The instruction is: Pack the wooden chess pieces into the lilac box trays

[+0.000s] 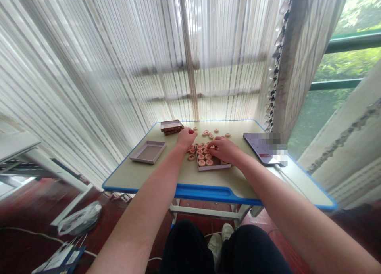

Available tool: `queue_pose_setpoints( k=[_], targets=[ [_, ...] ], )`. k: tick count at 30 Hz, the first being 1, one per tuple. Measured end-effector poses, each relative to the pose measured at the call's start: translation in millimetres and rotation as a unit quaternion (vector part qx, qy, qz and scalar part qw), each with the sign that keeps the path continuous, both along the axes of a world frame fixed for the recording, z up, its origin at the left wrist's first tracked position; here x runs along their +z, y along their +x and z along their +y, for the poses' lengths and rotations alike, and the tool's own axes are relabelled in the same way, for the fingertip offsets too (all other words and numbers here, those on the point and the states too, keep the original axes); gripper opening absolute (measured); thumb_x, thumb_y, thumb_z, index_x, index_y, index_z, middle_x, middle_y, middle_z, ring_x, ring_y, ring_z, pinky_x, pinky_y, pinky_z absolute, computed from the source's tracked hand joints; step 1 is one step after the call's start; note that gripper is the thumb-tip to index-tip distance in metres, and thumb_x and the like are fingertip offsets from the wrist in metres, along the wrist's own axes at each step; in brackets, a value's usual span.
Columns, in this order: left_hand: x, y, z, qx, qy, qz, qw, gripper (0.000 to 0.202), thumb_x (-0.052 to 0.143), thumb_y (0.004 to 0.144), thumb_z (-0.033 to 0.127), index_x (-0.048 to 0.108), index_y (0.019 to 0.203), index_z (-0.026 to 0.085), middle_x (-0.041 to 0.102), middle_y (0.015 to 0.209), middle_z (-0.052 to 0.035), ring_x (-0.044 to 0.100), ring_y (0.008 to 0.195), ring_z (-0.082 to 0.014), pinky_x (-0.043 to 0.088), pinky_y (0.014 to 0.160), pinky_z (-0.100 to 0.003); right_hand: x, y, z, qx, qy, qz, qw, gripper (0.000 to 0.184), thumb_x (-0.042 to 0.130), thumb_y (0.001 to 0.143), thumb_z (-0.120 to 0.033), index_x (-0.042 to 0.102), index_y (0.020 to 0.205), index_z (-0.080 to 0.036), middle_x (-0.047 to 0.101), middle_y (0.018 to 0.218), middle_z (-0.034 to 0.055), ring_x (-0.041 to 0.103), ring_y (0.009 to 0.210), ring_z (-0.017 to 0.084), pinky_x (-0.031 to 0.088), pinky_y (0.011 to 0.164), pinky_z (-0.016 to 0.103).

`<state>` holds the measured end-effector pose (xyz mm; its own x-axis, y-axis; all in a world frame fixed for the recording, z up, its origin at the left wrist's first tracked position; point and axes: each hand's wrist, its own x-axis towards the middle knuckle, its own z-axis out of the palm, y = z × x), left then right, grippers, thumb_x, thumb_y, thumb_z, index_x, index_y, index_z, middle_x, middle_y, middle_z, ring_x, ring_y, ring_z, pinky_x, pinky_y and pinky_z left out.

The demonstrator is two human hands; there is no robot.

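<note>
Round wooden Chinese chess pieces [201, 156] with red characters fill the left part of a shallow open box [214, 168] on the desk. Over this box is my right hand [223, 148], its fingers bent down and closed around a chess piece [212, 146] at the upper rows. My left hand [187, 137] hovers beyond the box's far left corner with thumb and fingers pinched together; whatever lies between them is too small to make out. Beside the box's left wall, below that hand, lie several loose pieces [191, 158] with dark marks.
Left on the desk [122, 179] lies an empty shallow tray [148, 161]; behind it are stacked patterned boxes [171, 126]. More loose pieces [216, 130] are scattered at the back. A tablet [257, 147] with a cable rests at right. Striped curtains [223, 68] hang behind.
</note>
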<state>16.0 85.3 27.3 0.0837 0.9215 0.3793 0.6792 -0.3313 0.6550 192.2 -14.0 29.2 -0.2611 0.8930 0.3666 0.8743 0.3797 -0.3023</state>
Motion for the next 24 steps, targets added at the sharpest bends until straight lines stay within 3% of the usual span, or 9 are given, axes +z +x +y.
queue_pose_setpoints(
  k=[4, 9, 16, 24],
  targets=[
    [1.3, 1.5, -1.2, 0.01, -0.004, 0.015, 1.0, 0.022, 0.057, 0.073, 0.035, 0.064, 0.077, 0.015, 0.067, 0.078, -0.0058, 0.059, 0.073, -0.0157, 0.043, 0.07, -0.026, -3.3, 0.1, 2.2, 0.014, 0.002, 0.0, 1.0, 0.017, 0.057, 0.077, -0.029, 0.072, 0.083, -0.026, 0.062, 0.091, 0.0043, 0.053, 0.089, 0.019, 0.04, 0.079, 0.029],
    [-3.2, -0.4, 4.1, 0.028, -0.004, 0.025, 0.999, 0.022, 0.055, 0.076, 0.035, 0.064, 0.081, 0.015, 0.067, 0.081, -0.0058, 0.06, 0.076, -0.0157, 0.043, 0.072, -0.026, 1.8, 3.5, -0.9, 0.007, 0.034, 0.028, 0.999, 0.021, 0.056, 0.077, -0.028, 0.07, 0.093, -0.026, 0.061, 0.091, 0.0043, 0.053, 0.089, 0.019, 0.04, 0.079, 0.029],
    [-7.3, -4.7, 4.6, 0.052, 0.015, 0.083, 0.995, 0.025, 0.053, 0.078, 0.037, 0.064, 0.085, 0.016, 0.068, 0.085, -0.0062, 0.061, 0.08, -0.0169, 0.044, 0.075, -0.027, 11.2, 16.7, -2.5, -0.137, 0.099, 0.075, 0.983, 0.026, 0.05, 0.078, -0.025, 0.068, 0.096, -0.021, 0.06, 0.087, 0.0056, 0.053, 0.087, 0.02, 0.04, 0.08, 0.031],
    [-6.0, -6.2, -2.5, 0.091, 0.032, 0.198, 0.975, 0.03, 0.052, 0.078, 0.036, 0.066, 0.097, 0.017, 0.065, 0.104, -0.0115, 0.057, 0.099, -0.0232, 0.044, 0.086, -0.031, 6.0, 18.4, -1.0, -0.156, 0.059, 0.06, 0.984, 0.024, 0.05, 0.076, -0.028, 0.069, 0.09, -0.022, 0.061, 0.091, 0.0058, 0.053, 0.087, 0.02, 0.04, 0.079, 0.031]
  ],
)
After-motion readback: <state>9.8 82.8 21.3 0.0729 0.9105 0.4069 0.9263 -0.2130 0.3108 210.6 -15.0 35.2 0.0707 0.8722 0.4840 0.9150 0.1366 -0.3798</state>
